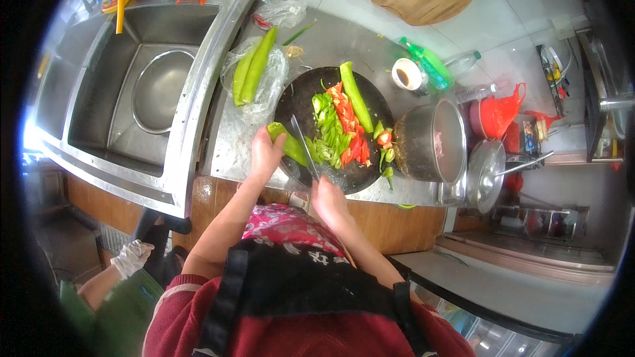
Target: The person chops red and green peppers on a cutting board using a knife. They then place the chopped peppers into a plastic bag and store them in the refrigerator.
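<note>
My left hand [266,154] grips a green pepper [292,148] at the left side of a round dark chopping board [297,89]. In my right hand [329,201] is a kitchen knife [304,145], its blade across the pepper's near part. Beside the blade lie sliced green pepper [331,131] and a row of cut red pepper [349,126]. A whole green pepper [355,96] rests on the board's far right, with pepper stem ends [384,140] at its right edge. Two more long green peppers [255,69] lie on a plastic bag [274,99] to the left.
A metal sink [191,124] with a steel bowl [163,91] is at left. Right of the board stand a deep pot [421,144], a white cup of dark liquid [407,74], a green bottle [431,67] and a lid [486,176]. Another person's gloved hand [132,258] shows lower left.
</note>
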A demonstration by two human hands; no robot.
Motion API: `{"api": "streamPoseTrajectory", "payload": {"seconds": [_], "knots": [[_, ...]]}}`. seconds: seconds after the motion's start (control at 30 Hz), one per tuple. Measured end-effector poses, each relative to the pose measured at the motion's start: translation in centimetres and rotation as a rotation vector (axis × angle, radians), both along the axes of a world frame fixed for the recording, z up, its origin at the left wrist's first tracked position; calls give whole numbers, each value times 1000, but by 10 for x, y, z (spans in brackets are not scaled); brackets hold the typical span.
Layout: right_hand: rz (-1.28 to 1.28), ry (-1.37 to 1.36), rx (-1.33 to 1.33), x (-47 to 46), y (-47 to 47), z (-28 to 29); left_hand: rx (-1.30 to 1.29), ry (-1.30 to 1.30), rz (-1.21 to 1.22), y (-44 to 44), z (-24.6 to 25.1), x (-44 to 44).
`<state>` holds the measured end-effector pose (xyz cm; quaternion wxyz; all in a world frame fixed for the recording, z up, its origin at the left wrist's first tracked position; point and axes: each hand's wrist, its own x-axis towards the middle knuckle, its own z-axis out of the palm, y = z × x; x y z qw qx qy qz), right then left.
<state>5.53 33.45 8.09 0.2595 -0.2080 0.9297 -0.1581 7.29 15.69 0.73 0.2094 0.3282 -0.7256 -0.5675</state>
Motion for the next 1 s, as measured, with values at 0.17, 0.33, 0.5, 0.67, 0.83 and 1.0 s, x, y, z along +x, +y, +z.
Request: {"api": "streamPoseTrajectory", "payload": {"seconds": [0.17,0.33,0.5,0.67,0.83,1.0], "knots": [[-57,54,-158,-21,-15,-15,125,-42,13,1,13,2],[-224,-173,-227,-16,1,3,42,-84,81,5,20,7],[-22,17,-87,6,2,8,-73,-57,64,7,11,8],[-27,45,-47,-4,-22,-8,-88,-12,34,5,7,9],[-116,16,-244,-24,-22,-17,-29,-49,89,7,14,7],[-86,12,-186,-2,2,-2,2,-22,137,12,18,8]]}}
